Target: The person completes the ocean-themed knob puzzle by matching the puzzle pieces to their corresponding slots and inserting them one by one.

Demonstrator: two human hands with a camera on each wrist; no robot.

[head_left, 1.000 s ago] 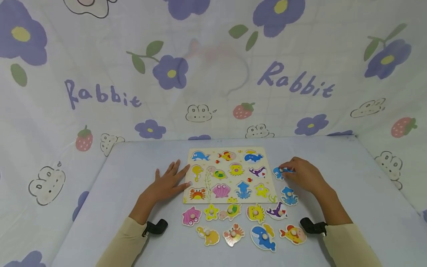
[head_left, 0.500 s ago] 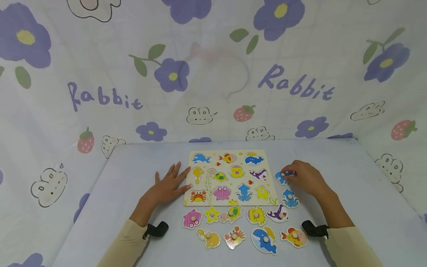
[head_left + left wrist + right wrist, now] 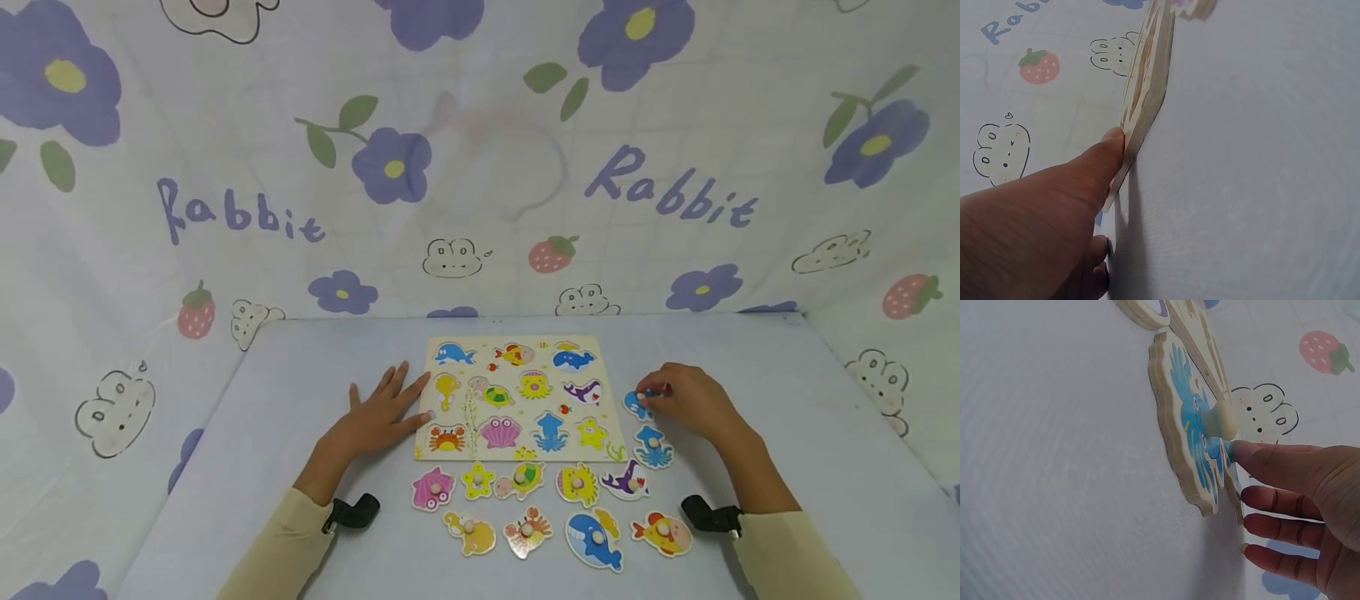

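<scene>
Wooden puzzle board (image 3: 525,408) on a worktop (image 3: 750,350).
Left hand (image 3: 380,417), fingers spread, touches the board's left edge; right hand (image 3: 688,400), fingers together, pinches a blue piece (image 3: 634,406) beside its right.

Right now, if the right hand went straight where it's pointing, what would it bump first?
The right hand pinches a small blue piece; just past that, the puzzle board probably comes first, at its right edge. The hand's height is unclear, so it might pass over.

Left hand (image 3: 378,418): back upward, fingers (image 3: 411,392) splayed | right hand (image 3: 688,400): thumb (image 3: 1279,465) and index finger pinching, other fingers loosely extended | both forearms (image 3: 285,537) reaching forward, well apart
</scene>
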